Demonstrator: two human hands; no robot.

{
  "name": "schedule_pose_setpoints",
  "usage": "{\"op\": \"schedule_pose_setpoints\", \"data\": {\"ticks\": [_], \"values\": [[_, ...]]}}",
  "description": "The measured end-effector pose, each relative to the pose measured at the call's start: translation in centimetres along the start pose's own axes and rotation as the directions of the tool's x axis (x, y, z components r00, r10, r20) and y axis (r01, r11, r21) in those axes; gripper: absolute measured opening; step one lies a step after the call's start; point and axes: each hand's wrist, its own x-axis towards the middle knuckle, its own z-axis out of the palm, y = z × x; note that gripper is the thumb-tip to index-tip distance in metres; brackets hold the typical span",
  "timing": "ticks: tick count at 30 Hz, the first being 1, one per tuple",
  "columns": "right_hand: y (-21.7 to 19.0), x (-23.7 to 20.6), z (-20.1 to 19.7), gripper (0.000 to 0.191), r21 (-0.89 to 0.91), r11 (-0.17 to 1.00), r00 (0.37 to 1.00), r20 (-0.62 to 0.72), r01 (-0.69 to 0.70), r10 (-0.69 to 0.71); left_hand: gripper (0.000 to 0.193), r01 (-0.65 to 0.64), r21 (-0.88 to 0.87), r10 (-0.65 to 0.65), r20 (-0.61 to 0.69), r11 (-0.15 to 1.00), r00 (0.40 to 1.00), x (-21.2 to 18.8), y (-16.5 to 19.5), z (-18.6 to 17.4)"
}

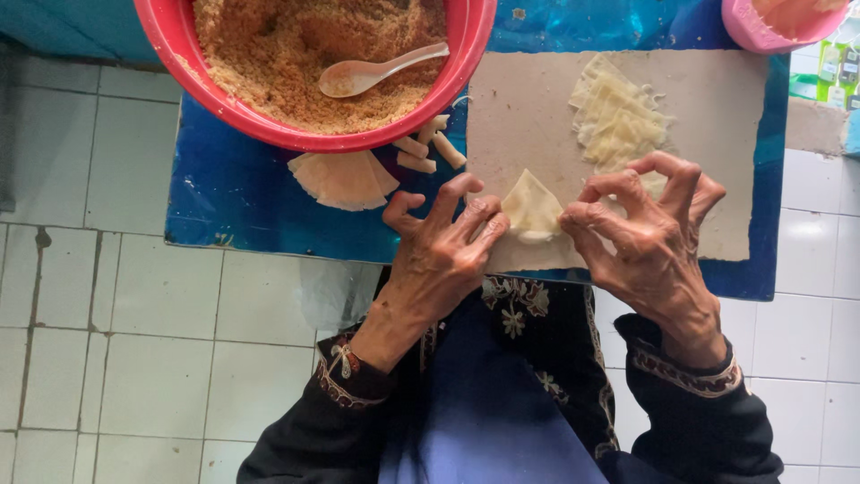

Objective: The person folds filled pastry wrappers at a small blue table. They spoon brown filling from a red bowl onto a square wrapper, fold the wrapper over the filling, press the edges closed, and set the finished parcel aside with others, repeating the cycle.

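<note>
White tiled floor, low blue table [233, 193] with a grey board [528, 116]. Your left hand [443, 246] and right hand [649, 233] both pinch the folded wrapper [531, 213] at the board's near edge, fingertips on opposite sides. Press the seam evenly, keeping filling inside; spare wrappers [618, 116] lie beyond, red bowl of crumb filling [313, 63] at far left.
</note>
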Motion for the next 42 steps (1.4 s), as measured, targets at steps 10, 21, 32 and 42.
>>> {"op": "schedule_pose_setpoints", "data": {"ticks": [10,21,32,42], "values": [[-0.4,2.7,-3.3,0.024,-0.024,0.999,0.997,0.064,-0.046,0.048,0.022,0.078,-0.112,-0.081,-0.022,0.991,0.996,0.2,0.1,0.1],[-3.5,19.3,0.6,0.007,-0.062,0.947,0.947,-0.043,0.316,-0.318,0.033,0.163,-0.224,-0.141,0.111,0.961,0.984,0.8,-0.6,-0.5],[-5.7,24.4,3.0,0.011,-0.289,0.861,0.904,0.231,0.418,-0.361,0.05,0.197,-0.252,-0.164,0.147,0.947,0.976,0.9,-1.5,-1.5],[-5.8,24.8,3.0,0.012,-0.315,0.847,0.901,0.219,0.429,-0.375,0.051,0.189,-0.219,-0.162,0.136,0.957,0.977,0.9,-1.5,-1.6]]}}
